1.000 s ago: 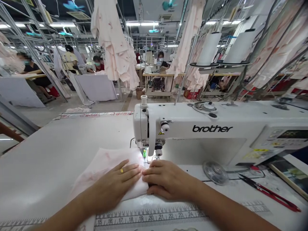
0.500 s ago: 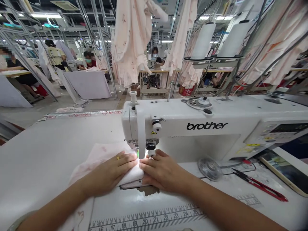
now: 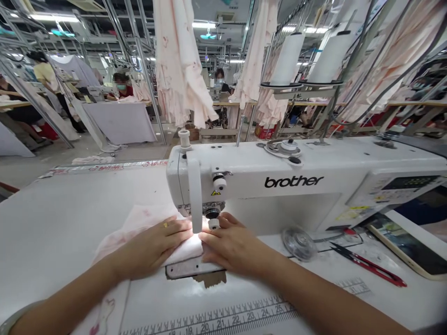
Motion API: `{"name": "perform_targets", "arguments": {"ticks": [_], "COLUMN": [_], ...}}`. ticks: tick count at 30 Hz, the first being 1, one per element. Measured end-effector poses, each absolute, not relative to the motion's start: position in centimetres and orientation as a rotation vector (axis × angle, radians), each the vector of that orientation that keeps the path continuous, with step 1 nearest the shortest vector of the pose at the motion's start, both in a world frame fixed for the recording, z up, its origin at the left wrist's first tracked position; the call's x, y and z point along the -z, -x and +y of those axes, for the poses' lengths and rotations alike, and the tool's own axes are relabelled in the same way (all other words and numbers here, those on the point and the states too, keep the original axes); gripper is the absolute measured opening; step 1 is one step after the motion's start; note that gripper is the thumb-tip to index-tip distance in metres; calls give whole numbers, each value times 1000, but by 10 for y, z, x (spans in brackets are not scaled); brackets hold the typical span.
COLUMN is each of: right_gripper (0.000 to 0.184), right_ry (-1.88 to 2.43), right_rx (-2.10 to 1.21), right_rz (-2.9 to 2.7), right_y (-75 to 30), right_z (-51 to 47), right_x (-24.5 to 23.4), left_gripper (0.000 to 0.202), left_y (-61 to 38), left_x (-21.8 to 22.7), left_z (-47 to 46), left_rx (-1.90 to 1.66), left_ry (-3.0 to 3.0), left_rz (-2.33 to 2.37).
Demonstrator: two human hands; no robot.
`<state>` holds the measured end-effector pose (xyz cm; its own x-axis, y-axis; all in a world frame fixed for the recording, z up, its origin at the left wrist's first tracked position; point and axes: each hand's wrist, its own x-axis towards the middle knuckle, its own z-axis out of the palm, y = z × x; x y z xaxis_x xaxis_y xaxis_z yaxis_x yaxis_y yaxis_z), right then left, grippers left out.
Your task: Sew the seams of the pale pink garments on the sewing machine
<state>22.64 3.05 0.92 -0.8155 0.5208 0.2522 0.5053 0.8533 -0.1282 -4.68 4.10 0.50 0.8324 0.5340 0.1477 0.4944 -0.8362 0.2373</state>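
A white Brother sewing machine stands before me, its lamp lighting the spot under the needle head. Pale pink printed fabric lies on the machine bed and trails down toward me on the left. My left hand, with a yellow ring, rests flat on the fabric left of the needle area, fingers stretched out. On the other side, my right hand presses the fabric near the presser foot, fingers extended and its thumb low. The needle is hidden behind a white guard strip. Both hands' fingertips nearly meet there.
Red-handled thread snips, a clear round bobbin case and a phone lie on the right. A printed ruler runs along the front. Thread cones and hanging garments are above; co-workers sit beyond.
The fabric has slid slightly away from me under both hands, baring more of the metal plate at the front. My view has turned a little right. Both hands stay on the fabric.
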Motion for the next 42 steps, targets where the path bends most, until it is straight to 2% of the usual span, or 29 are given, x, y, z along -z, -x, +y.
{"name": "perform_targets", "arguments": {"ticks": [13, 20, 28, 32, 36, 42], "right_gripper": [28, 20, 28, 24, 27, 24], "right_ry": [664, 622, 790, 703, 623, 629], "right_rx": [-145, -174, -188, -167, -148, -148], "right_rz": [-2701, -2750, -2705, -2640, -2622, -2731], "right_y": [-233, -234, -233, -235, -234, -232], "right_z": [31, 31, 33, 37, 37, 33], "right_x": [-7, -7, -7, -5, -3, -4], "left_gripper": [42, 46, 43, 44, 41, 47], "left_y": [39, 24, 36, 36, 33, 35], "left_x": [-17, -4, -2, -2, -4, -11], "left_z": [43, 11, 40, 41, 36, 31], "left_rx": [-252, -463, -463, -462, -531, -460], "left_ry": [-2874, -2739, -2772, -2770, -2792, -2752], "left_rz": [779, 895, 786, 803, 800, 705]}}
